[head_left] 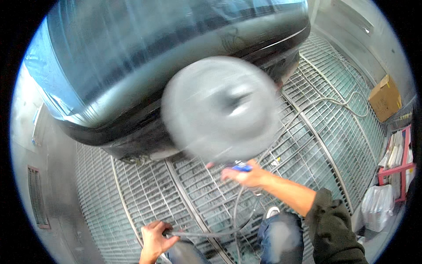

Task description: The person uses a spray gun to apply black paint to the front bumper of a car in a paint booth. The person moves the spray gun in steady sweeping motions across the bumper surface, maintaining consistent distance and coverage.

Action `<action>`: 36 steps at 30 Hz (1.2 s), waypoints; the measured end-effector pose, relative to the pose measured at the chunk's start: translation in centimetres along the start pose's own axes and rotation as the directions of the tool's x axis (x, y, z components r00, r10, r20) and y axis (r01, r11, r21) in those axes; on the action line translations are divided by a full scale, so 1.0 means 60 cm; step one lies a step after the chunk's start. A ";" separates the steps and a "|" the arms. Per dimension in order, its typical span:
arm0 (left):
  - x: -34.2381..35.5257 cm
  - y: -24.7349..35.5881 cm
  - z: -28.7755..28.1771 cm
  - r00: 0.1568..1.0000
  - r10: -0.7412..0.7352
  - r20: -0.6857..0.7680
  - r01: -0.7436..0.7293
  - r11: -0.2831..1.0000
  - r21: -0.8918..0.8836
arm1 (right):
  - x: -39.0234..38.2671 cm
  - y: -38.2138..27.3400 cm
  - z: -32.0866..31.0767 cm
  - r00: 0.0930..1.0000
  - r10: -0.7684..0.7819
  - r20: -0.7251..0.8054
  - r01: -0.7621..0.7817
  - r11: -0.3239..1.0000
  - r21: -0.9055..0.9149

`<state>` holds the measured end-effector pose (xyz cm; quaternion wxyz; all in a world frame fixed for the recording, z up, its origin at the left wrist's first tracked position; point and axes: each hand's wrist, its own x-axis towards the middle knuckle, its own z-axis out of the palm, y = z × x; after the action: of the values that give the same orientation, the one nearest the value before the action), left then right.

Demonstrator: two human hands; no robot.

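Observation:
In the lower middle, my right hand (244, 175) is closed around a spray gun with a blue part (241, 167) by the fingers. Above that hand, a large round grey cup lid (206, 101) with a raised nub looms close and is smeared by motion. It hides part of the car's bumper and most of the gun. My left hand (154, 240), at the lower left, is closed on a grey hose (206, 234). This hose loops right toward the gun. Ahead stands a car (145, 83), its upper body covered in bluish clear film.
Metal floor grating (149, 193) lies underfoot, with more hose (325, 100) trailing over it on the right. A cardboard box (385, 99), a red rack (395, 169) with papers and a white plastic bag (377, 207) stand along the right wall. My legs are at the lower edge.

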<state>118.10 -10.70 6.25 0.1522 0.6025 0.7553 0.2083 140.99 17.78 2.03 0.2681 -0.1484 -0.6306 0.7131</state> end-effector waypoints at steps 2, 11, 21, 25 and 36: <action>0.005 0.023 -0.032 0.978 -0.186 0.090 0.184 0.982 0.030 | -0.026 -0.046 -0.042 0.975 0.019 -0.220 0.035 0.971 0.238; -0.041 0.194 -0.165 0.856 -0.513 -0.068 0.513 0.858 -0.014 | -0.132 -0.332 -0.240 0.661 0.229 -0.714 -0.109 0.971 0.211; -0.011 0.459 -0.126 0.934 -0.343 -0.100 0.342 0.939 -0.033 | -0.206 -0.587 -0.434 0.524 0.244 -0.816 -0.294 0.951 0.096; 0.012 0.559 -0.074 0.938 -0.308 -0.156 0.298 0.951 -0.085 | -0.179 -0.617 -0.505 0.663 0.232 -0.712 -0.318 0.948 0.014; 0.065 0.789 0.063 0.886 -0.396 -0.242 0.387 0.918 -0.085 | -0.010 -0.515 -0.516 0.845 0.480 0.235 -0.481 0.875 -0.058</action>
<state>159.13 2.47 26.66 0.1034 0.4034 0.8708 0.2615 164.54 44.71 27.20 0.0024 -0.2131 -0.6001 0.7710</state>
